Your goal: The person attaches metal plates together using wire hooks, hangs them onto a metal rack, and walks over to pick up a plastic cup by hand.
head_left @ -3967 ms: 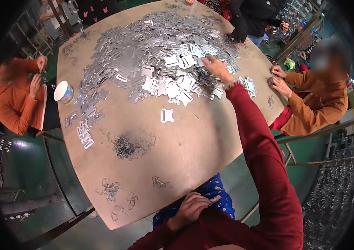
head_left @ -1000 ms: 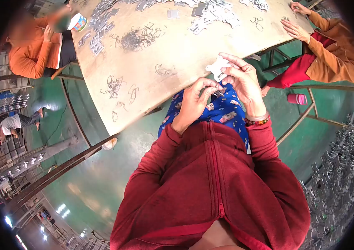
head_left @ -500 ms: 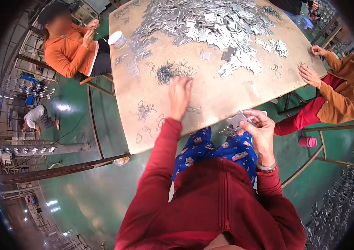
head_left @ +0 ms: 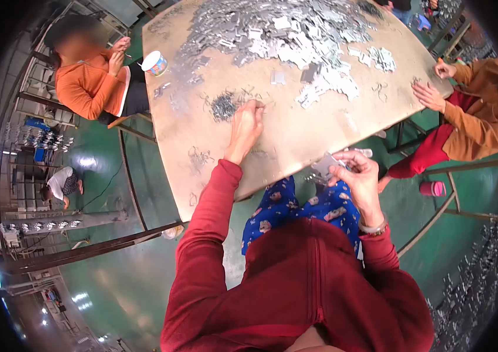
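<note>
A: Where is the metal plate?
B: In the right grip, pinched between thumb and fingers, near the front edge of the surface.
A: And the left grip?
B: Fingers curled, just right of the wire pile; whether it holds a wire cannot be told.
A: Farther out?
B: Beyond both grips, a heap of plates; beyond the left grip, leftward, a cup.

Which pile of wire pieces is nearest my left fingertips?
The dense, dark wire pile, right beside your left hand. It's darker and more tightly heaped than the loose wire cluster nearer you.
</note>
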A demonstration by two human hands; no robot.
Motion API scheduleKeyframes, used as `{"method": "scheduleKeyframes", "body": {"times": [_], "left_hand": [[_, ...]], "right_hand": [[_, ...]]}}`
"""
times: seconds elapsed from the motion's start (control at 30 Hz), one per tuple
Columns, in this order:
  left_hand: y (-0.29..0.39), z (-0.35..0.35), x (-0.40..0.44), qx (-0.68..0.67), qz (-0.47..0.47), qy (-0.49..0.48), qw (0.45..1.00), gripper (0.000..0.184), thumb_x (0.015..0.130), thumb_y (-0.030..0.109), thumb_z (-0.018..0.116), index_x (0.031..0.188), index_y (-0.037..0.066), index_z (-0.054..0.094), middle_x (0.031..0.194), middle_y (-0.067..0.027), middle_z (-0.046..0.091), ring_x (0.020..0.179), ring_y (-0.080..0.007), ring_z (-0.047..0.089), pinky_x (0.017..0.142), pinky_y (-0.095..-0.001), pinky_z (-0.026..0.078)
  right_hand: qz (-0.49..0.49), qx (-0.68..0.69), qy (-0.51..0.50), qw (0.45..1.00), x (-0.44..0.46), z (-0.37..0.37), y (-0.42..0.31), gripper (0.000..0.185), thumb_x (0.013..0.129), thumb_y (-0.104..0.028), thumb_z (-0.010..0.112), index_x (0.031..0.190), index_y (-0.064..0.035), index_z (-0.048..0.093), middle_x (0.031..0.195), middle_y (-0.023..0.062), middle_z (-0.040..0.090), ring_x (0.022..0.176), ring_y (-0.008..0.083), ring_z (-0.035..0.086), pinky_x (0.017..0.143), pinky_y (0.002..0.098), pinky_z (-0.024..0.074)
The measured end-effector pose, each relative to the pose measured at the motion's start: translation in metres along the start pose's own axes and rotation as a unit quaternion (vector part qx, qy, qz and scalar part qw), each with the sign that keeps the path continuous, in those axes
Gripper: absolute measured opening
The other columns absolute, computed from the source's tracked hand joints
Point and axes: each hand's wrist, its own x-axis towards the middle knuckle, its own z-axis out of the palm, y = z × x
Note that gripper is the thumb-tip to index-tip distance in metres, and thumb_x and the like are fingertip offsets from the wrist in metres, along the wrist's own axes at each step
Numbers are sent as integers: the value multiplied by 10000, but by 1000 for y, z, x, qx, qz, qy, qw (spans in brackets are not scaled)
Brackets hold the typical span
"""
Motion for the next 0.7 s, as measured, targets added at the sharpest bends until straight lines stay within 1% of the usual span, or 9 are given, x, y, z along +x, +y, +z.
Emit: {"method": "scheduleKeyframes", "body": {"times": [0.03,0.07,0.17,0.27,0.37,0.47,0.57,0.67,0.7], "left_hand": [[18,-3,-10,-73,-20,-13,997,146,838,75,554,956,4,604,870,-147,639,779,-243,623,707,-324,473],[40,-7,-19,-149,-67,-44,986,144,864,75,552,971,-3,607,852,-100,661,760,-180,632,690,-276,480],[91,-13,-49,-378,-138,-126,907,133,862,74,575,961,-5,614,838,-46,657,753,-145,611,707,-269,480],[118,-19,-68,-474,-170,-200,841,126,857,73,592,950,-8,622,906,-37,636,815,-131,592,761,-264,465],[123,-9,-74,-503,-117,-175,838,139,848,74,605,946,-23,626,961,-55,619,880,-118,566,815,-257,443],[118,-2,-76,-492,-122,-187,842,143,846,81,610,943,-21,634,970,-55,612,918,-113,551,854,-258,426],[121,0,-77,-507,-163,-189,825,159,847,99,613,960,-9,637,963,-47,617,890,-114,560,834,-256,435],[130,-1,-79,-529,-239,-196,790,160,864,113,593,966,-6,627,958,-45,623,876,-108,564,817,-251,442],[132,0,-82,-528,-222,-188,798,157,870,113,583,968,-4,618,956,-47,624,872,-107,564,813,-249,443]], "right_hand": [[8,-26,-1,1000,-1,0,-1,192,756,81,623,947,82,602,760,109,632,580,137,611,542,226,491],[13,-35,3,999,-2,1,-3,192,759,68,625,950,80,604,755,106,633,581,137,613,545,224,488],[-1,-52,-4,999,0,-4,9,197,766,42,632,959,72,608,751,100,636,587,135,620,556,220,484],[-10,-25,-4,1000,-3,-5,18,170,773,52,632,942,52,613,766,92,636,602,135,624,562,220,486],[-27,-20,-6,999,-6,-5,22,162,775,61,633,934,38,612,772,86,635,612,132,621,558,221,489],[-43,-22,-5,999,-9,-6,24,174,770,61,643,938,33,608,777,86,638,612,131,620,545,218,490],[-47,-21,-2,999,-13,-6,22,163,774,65,635,932,36,609,781,82,632,631,130,621,565,219,494],[-43,-25,1,999,-15,-5,20,143,783,59,623,924,42,611,781,81,628,648,128,620,588,225,499],[-39,-27,4,999,-17,-3,19,140,785,57,622,924,41,611,782,81,627,651,127,620,591,224,500]]}}
